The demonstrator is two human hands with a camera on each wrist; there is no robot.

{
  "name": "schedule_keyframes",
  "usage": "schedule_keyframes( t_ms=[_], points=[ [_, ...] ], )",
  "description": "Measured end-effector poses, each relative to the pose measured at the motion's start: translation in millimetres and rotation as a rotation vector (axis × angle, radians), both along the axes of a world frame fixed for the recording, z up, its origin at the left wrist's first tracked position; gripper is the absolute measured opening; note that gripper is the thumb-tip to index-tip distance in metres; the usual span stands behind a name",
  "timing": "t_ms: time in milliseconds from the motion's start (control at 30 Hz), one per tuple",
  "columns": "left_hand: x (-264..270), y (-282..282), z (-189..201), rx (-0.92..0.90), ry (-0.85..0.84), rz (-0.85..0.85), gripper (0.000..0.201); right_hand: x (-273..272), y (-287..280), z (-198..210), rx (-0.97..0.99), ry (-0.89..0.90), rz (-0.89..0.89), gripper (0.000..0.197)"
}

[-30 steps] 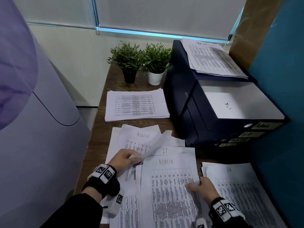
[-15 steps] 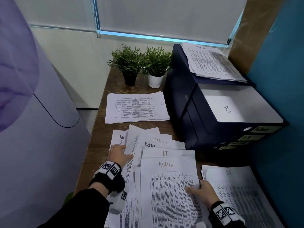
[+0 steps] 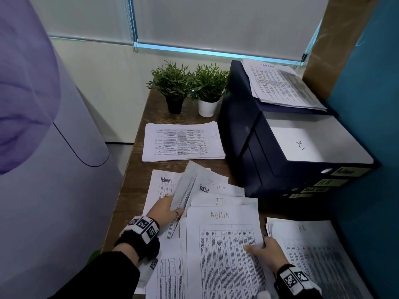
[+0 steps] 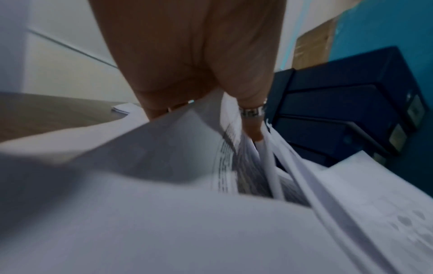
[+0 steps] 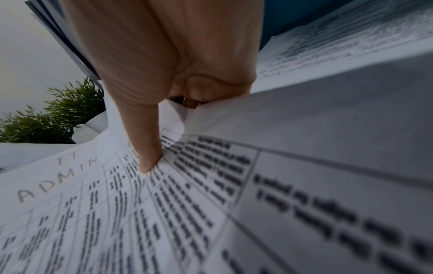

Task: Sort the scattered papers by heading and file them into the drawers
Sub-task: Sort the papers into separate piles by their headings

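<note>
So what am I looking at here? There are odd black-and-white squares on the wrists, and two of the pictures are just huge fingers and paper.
There is no machine here: a person sorts papers bare-handed. The patterned squares belong to bands carrying a small camera on each wrist. One picture comes from a head-worn camera looking down at the desk; the two close-ups come from those wrist cameras, looking along the fingers. The left hand grips a lifted sheet at the edge of the scattered pile. The right hand pinches the edge of the sheet headed ADMIN, thumb on top. On the desk lie a neat stack marked IT, a stack marked HR, two potted plants and a dark drawer unit with labelled drawers; more papers lie on top.
</note>
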State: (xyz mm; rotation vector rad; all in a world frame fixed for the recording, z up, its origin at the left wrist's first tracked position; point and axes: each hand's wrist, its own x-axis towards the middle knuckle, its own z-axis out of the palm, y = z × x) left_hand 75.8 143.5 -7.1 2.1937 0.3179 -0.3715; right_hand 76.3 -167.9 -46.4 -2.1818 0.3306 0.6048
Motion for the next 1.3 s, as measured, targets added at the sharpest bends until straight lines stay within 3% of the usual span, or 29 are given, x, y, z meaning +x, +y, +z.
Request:
schedule_keyframes(
  t_ms=[133, 200, 267, 333, 433, 567, 633, 733, 767, 867, 900, 1000, 1100, 1133, 1200, 1233, 1300],
  points=[
    [-3.5, 10.0, 8.2, -0.431, -0.062, 0.32, 0.031, -0.2, -0.7, -1.9, -0.017, 0.02, -0.002, 0.033],
    [-2.2, 24.1, 9.1, -0.366, -0.11, 0.426, 0.028, -1.1, 0.4, -1.4, -0.022, 0.029, -0.026, 0.032],
    [-6.9, 36.1, 13.4, -0.264, -0.136, 0.443, 0.04, -3.8, 4.0, 2.0, -0.022, 0.021, -0.057, 0.03],
    [-13.3, 44.6, 24.5, -0.194, -0.188, 0.411, 0.063, -9.4, 10.6, 11.0, -0.105, 0.008, 0.008, 0.027],
    [-17.3, 53.3, 48.6, -0.104, -0.316, 0.358, 0.078, -19.4, 17.8, 22.8, -0.182, -0.107, 0.035, 0.022],
    [-23.9, 67.0, 78.9, -0.087, -0.527, 0.357, 0.081, -33.4, 15.7, 44.2, -0.081, -0.324, -0.037, 0.026],
    [-29.6, 73.2, 96.6, -0.077, -0.591, 0.37, 0.079, -37.4, 15.4, 67.2, 0.1, -0.375, -0.047, 0.028],
    [-31.3, 83.8, 120.4, -0.193, -0.66, 0.414, 0.082, -31.3, 13.8, 98.7, 0.29, -0.374, 0.041, 0.07],
    [-32.0, 85.1, 129.7, -0.244, -0.673, 0.412, 0.083, -27.5, 15.1, 111.5, 0.313, -0.417, 0.062, 0.076],
    [-37.2, 82.9, 158.1, -0.332, -0.703, 0.345, 0.072, -14.1, 29.3, 162.0, 0.462, -0.53, 0.108, 0.029],
    [-38.3, 81.5, 165.7, -0.348, -0.709, 0.315, 0.069, -10.1, 36.4, 180.6, 0.532, -0.576, 0.109, 0.027],
    [-44.1, 76.3, 183.4, -0.431, -0.752, 0.202, 0.065, 8.9, 56.6, 208.1, 0.64, -0.665, 0.021, 0.051],
    [-54.1, 58.0, 196.6, -0.597, -0.747, 0.183, 0.04, 20.9, 79.2, 210.2, 0.672, -0.628, -0.033, 0.069],
    [-57.7, 49.0, 199.9, -0.653, -0.735, 0.182, 0.052, 20.9, 87.5, 210.5, 0.674, -0.6, -0.024, 0.071],
    [-61.2, 35.1, 195.7, -0.68, -0.715, 0.173, 0.077, 18.9, 99.3, 206.5, 0.697, -0.577, -0.006, 0.051],
    [-62.4, 29.0, 190.0, -0.648, -0.718, 0.176, 0.079, 17.0, 104.0, 204.4, 0.709, -0.586, -0.017, 0.042],
    [-65.6, 17.6, 183.2, -0.408, -0.763, 0.212, 0.078, 9.0, 110.3, 205.5, 0.731, -0.658, -0.056, 0.036]
  ],
)
